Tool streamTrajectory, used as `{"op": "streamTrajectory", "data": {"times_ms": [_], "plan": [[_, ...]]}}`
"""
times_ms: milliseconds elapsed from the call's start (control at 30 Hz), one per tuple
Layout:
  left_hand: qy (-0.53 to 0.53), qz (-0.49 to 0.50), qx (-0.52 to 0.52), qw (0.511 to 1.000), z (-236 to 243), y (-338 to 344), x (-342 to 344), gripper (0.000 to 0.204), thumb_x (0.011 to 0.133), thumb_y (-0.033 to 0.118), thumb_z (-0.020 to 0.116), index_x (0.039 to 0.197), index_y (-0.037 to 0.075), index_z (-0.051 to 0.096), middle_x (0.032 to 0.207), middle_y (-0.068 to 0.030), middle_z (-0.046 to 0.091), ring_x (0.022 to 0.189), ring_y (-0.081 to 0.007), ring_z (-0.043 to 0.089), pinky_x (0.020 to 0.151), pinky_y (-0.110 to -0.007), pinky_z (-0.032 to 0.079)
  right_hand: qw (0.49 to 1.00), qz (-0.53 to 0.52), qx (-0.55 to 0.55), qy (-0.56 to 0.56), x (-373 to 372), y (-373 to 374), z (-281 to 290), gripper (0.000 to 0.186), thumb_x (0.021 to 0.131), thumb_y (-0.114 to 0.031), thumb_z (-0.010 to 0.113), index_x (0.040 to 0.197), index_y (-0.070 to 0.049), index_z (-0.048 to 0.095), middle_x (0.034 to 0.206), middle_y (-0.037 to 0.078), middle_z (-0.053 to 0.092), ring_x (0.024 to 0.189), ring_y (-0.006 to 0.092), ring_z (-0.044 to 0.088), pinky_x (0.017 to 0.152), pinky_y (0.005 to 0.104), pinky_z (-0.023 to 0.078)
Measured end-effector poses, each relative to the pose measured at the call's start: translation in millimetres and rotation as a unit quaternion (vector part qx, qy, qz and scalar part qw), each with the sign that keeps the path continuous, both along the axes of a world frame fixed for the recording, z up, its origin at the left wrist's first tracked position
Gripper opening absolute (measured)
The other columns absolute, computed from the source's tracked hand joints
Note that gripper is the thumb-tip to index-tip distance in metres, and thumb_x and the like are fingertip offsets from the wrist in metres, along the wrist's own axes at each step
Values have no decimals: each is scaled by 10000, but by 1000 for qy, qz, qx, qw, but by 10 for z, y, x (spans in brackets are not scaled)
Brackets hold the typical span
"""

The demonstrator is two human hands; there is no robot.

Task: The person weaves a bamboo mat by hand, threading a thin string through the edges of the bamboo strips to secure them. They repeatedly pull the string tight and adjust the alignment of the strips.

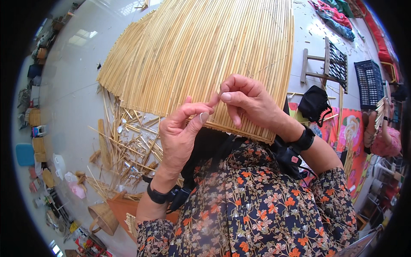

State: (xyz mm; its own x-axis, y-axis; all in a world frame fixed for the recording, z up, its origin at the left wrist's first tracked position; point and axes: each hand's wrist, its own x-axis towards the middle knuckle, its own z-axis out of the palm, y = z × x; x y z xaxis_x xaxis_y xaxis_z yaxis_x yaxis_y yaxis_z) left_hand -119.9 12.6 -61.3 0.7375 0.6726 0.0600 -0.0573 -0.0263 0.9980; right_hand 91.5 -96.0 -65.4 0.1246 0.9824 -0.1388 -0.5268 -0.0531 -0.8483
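the right hand (246,100) pinches a barely visible thin thread near the near edge of the large pale woven reed mat (205,55), left hand (182,132) half-curled beside it holding nothing clear; a slack pinch could drop the thread among the reeds.

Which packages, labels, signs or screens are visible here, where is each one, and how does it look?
Tag: small pink patch on the black strap by the right wrist.
Packets: lower left floor edge, red and yellow, blurred.
Bag: left floor beside the straw scraps, pink, crumpled.
No signs or screens show.

Colourful small packages (40,180) far left
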Motion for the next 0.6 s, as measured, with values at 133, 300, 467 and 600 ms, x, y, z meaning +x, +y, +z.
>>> {"op": "streamTrajectory", "data": {"times_ms": [133, 300, 467, 600], "plan": [[-36, 6, 37, 999, 29, 16, 3, 69, 1032, 76, 765, 1095, 53, 783, 1141, -91, 810, 1164, -237, 750, 1292, -502, 359, 996, 14, -30, -86, -60, -16, 53, 133, 1116, -135, 656, 1118, -2, 670, 913, 39, 732, 589, 78, 665, 526, 229, 525], [43, -5, 410, 911, 313, 129, 30, 133, 903, 64, 840, 1018, 119, 805, 1151, -55, 781, 1178, -264, 731, 1245, -543, 396, 975, 13, -33, -219, -125, -20, 108, 113, 1097, -107, 688, 1125, 2, 699, 838, 11, 666, 588, 57, 622, 523, 222, 482], [106, -30, 573, 812, 489, 198, 120, 182, 827, 28, 858, 973, 120, 801, 1205, -50, 774, 1253, -309, 710, 1272, -583, 369, 971, -5, -9, -240, -196, -50, 117, 69, 1080, -69, 695, 1085, -1, 700, 774, -12, 626, 592, 49, 600, 518, 227, 455], [122, -44, 580, 804, 497, 211, 158, 201, 801, 17, 853, 959, 127, 794, 1187, -32, 773, 1257, -306, 709, 1268, -595, 376, 976, -9, -13, -217, -164, -61, 78, 101, 1076, -109, 702, 1054, -10, 708, 715, 12, 635, 559, 69, 609, 493, 257, 456]]}}
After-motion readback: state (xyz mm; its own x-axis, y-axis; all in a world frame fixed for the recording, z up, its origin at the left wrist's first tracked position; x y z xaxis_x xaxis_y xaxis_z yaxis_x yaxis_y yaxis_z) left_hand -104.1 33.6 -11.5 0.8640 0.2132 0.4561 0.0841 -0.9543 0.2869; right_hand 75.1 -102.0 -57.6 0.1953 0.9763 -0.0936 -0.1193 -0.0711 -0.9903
